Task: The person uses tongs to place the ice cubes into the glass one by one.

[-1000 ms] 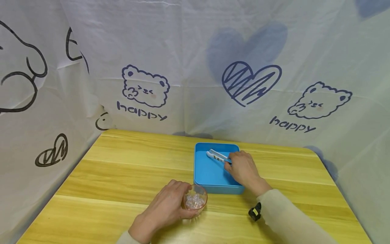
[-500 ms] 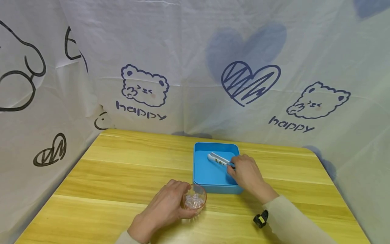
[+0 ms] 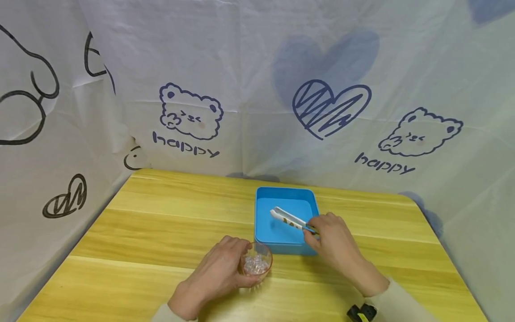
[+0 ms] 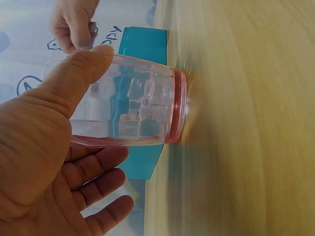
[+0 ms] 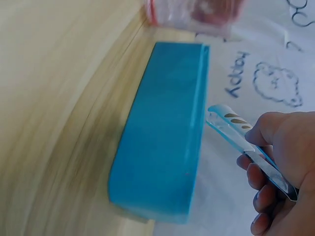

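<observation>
In the head view my left hand (image 3: 217, 268) grips a clear cup (image 3: 265, 250) with a pinkish rim. Several clear cubes (image 4: 142, 105) lie at its bottom, and the cup stands on the table. My right hand (image 3: 334, 241) pinches a pair of small white tongs (image 3: 291, 218) with a printed pattern, tips pointing left above the blue box (image 3: 265, 248). From the right wrist view the tong tips (image 5: 214, 112) are above the box's rim and close together; whether something clear sits between them, I cannot tell.
The blue box is square, shallow and without a lid, just behind the cup on the wood-grain table (image 3: 161, 223). A white cloth (image 3: 249, 67) with drawn bears and hearts hangs behind the table and at the left.
My right hand has drawn back toward the near right, bringing the tongs nearer and higher over the box. The left hand and the cup have stayed in place.
</observation>
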Motion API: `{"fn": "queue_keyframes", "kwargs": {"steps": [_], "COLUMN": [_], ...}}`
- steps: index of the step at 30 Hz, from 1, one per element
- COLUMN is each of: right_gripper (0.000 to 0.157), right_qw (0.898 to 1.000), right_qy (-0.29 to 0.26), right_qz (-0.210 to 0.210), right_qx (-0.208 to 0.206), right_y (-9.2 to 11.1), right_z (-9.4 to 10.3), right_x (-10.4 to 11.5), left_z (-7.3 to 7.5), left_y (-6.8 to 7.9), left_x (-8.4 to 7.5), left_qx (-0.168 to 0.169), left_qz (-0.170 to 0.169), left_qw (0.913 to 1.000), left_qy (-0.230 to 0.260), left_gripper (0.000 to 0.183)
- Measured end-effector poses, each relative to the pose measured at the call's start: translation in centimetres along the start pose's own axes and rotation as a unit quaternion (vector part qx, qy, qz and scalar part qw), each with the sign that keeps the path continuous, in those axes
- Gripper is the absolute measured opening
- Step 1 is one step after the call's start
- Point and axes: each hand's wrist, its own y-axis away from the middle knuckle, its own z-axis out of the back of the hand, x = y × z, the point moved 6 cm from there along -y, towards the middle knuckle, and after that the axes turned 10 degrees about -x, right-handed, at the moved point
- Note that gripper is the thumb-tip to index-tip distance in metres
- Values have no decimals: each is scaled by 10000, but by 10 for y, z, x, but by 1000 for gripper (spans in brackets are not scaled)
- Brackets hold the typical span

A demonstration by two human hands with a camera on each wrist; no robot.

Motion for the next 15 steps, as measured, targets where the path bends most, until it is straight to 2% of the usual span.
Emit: {"fn": "queue_keyframes", "kwargs": {"steps": [6, 15], "right_gripper": [11, 12], "right_qw": [9990, 9955], "right_qy": [-176, -466], "right_qz": [363, 766], "right_qx": [-189, -296], "right_y": [9, 27], "right_z": [19, 34], "right_x": [20, 37], "left_z": [1, 2], "left_y": [0, 1], "left_x": [0, -1], "left_qx": [-3, -62], "left_qz": [-4, -57], "left_qw": [10000, 10000], "left_qy": [3, 11], "left_gripper": [71, 70]}}
